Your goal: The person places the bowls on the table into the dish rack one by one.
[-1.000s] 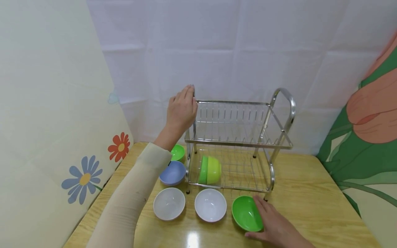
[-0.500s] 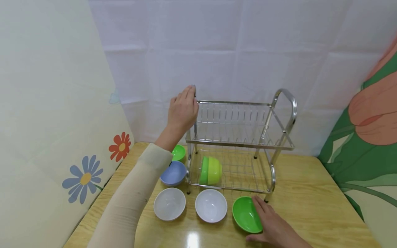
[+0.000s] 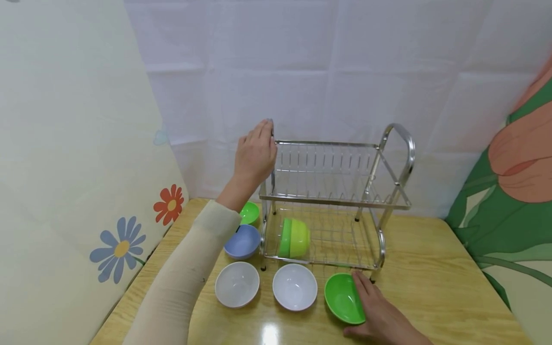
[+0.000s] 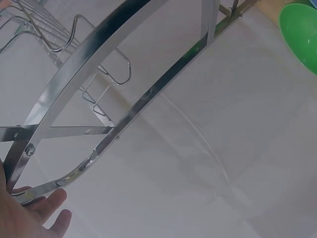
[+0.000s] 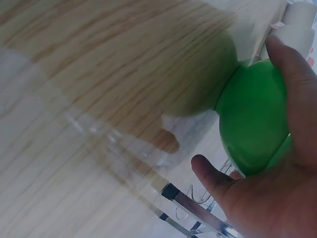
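My left hand point(image 3: 256, 152) grips the top of the left handle of a two-tier metal dish rack point(image 3: 332, 201); the left wrist view shows its fingers point(image 4: 52, 201) around the bar. At the front right, my right hand point(image 3: 381, 311) holds the right side of a green bowl point(image 3: 344, 298), fingers at the far side and thumb at the near side. That bowl stands on the table, hollow side up. In the right wrist view its outer wall point(image 5: 255, 116) lies against the hand. On the lower tier, a green bowl point(image 3: 285, 238) and a yellow-green bowl point(image 3: 299, 238) stand on edge together.
Two white bowls, one at left point(image 3: 237, 284) and one in the middle point(image 3: 295, 287), stand before the rack. Left of it are a blue bowl point(image 3: 243, 242) and a small green bowl point(image 3: 249, 212), partly behind the left arm. A white cloth point(image 3: 310, 72) hangs behind.
The view has shifted very slightly. Both hands keep their places on the rack handle and the green bowl, and no bowl has visibly moved.
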Demonstrator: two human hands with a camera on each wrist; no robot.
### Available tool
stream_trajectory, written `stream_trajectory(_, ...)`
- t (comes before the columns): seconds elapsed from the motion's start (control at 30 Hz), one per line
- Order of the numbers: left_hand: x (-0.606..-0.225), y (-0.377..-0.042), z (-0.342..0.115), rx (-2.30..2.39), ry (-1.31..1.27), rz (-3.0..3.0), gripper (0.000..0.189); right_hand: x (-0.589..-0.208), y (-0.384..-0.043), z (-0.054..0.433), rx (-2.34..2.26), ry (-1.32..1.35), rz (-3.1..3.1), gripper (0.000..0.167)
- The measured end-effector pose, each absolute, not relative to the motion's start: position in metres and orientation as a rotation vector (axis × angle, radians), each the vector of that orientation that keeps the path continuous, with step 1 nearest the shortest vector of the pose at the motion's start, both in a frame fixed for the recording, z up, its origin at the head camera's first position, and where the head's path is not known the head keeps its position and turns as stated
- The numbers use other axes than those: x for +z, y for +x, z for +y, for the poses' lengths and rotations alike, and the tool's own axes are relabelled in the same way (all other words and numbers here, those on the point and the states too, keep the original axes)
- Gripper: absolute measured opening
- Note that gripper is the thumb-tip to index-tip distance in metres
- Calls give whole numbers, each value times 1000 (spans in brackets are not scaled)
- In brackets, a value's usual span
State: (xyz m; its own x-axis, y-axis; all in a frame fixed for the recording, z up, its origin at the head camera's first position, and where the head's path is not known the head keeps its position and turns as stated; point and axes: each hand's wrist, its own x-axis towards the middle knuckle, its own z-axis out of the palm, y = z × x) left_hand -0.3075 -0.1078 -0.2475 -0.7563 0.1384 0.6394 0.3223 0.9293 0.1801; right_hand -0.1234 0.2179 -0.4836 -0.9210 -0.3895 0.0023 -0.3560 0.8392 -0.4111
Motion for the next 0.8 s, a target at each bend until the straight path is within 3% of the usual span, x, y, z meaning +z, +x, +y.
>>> stream_trajectory(0.27, -246, -306, -107, -364, -325, -2424, 50, -488, -123, 215, -649, -635, 3016, 118)
stream_trajectory(0.8, -248, -307, -108, -374, -316, -2429, 50, -480, -123, 211, -694, -628, 2990, 117)
